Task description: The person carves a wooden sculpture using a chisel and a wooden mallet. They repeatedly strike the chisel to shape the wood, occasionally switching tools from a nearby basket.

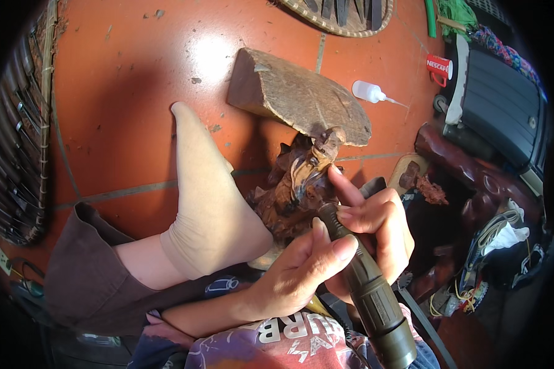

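A dark, knotty wood carving (298, 178) with a small rounded top leans against a rough wooden block (308, 101). My right hand (381, 227) is closed round a dark olive rotary tool handpiece (375, 298), one finger stretched toward the carving. The handpiece slants up from the lower right, and its front end meets the carving's lower part; the working tip is hidden. My left hand (292, 270) is closed too, thumb and a fingertip pressed at the handpiece's front; its other fingers are hidden. Beside the carving rests my foot in a beige sock (209, 209).
At the left edge a woven tray (46, 117) holds several carving tools; another basket (345, 29) lies at the top. On the tiled floor are a white squeeze bottle (368, 91) and a red mug (439, 67). Rightward stand a dark case (501, 114) and tangled cords (501, 230).
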### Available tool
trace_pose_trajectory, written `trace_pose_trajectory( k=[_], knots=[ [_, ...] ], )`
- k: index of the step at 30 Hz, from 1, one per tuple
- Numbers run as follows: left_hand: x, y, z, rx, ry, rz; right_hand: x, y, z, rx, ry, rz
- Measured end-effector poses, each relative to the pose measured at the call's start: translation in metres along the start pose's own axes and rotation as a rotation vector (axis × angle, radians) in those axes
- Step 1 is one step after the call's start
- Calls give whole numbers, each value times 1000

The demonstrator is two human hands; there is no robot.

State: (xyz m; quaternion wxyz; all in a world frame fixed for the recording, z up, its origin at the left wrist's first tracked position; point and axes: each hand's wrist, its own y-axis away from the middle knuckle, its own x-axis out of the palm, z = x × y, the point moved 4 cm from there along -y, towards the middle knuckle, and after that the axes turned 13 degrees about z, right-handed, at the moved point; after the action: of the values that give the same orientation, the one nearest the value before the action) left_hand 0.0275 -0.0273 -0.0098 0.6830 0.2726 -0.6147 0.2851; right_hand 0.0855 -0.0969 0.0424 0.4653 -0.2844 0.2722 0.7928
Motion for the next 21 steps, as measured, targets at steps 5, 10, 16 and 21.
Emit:
trace_pose_trajectory(
  k=[5, 10, 16, 21],
  knots=[
    [2, -1, -4, 8, 32, 19, 4, -2, 2, 12, 25, -29],
    [-1, -1, -4, 33, 1, 29, 5, -3, 4, 23, 42, -27],
    [-1, -1, -4, 1, 55, 9, 5, -3, 3, 27, 43, -21],
    [-1, 0, 0, 70, 160, -46, 5, -5, 4, 24, 48, -5]
  ],
)
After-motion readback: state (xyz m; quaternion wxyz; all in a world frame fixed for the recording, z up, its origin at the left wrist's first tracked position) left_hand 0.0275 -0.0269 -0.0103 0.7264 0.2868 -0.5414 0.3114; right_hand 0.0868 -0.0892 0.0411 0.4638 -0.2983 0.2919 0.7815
